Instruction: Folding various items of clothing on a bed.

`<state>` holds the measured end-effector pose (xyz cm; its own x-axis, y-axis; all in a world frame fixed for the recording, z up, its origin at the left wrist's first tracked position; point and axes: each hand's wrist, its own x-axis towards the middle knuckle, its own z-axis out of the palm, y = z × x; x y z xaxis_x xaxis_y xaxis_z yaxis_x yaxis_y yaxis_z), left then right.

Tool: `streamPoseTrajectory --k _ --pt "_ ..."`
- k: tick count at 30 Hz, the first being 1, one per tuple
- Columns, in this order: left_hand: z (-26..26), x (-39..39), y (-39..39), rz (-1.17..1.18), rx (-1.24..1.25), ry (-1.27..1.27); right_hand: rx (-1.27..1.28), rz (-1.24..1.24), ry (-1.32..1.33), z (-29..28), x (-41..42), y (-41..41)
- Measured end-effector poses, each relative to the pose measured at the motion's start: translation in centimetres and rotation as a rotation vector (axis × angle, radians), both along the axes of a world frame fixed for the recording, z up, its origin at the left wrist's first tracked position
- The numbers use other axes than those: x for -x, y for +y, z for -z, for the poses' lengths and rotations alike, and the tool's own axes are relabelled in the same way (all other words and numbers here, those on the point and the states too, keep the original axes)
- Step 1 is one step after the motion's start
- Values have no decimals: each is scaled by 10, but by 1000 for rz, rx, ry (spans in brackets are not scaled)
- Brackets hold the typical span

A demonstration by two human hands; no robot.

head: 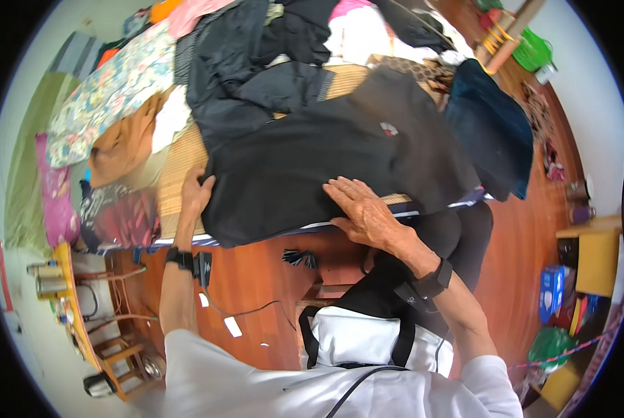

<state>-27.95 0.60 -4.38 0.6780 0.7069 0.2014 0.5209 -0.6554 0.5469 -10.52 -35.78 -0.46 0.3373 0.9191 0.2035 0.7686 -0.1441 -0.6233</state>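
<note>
A black garment (312, 162) with a small white-and-red chest emblem lies spread at the bed's near edge, its right part hanging slightly over. At its left end, my left hand (193, 192) pinches the edge, thumb on the cloth and the other fingers partly hidden. My right hand (367, 211) lies palm down on the garment's near side, fingers extended, gripping nothing. Behind it are rumpled black clothes (233, 68). A dark teal cloth (489, 125) touches its right side. Under these clothes shows a woven bamboo mat (179, 172).
To the left lie a brown cloth (126, 141), a floral cloth (119, 94) and a purple pillow (57, 193). A narrow wooden shelf (77, 308) lines the left wall. Across my lap sits a white bag with black straps (354, 334). A blue box (552, 292) stands at right.
</note>
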Motion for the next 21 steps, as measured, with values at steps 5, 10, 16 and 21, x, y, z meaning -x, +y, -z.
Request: streamPoseTrajectory --k 5,10,16,21 --pt "-8 -4 -32 -204 -117 -72 -286 396 -185 -16 -29 -32" --pt "-29 18 -15 -327 -181 169 -137 803 -403 -31 -68 -90" --pt "-33 -20 -70 52 -560 80 51 905 -182 -12 -67 -108" --pt "-17 -94 -154 526 -347 11 -24 939 101 -5 -67 -118"
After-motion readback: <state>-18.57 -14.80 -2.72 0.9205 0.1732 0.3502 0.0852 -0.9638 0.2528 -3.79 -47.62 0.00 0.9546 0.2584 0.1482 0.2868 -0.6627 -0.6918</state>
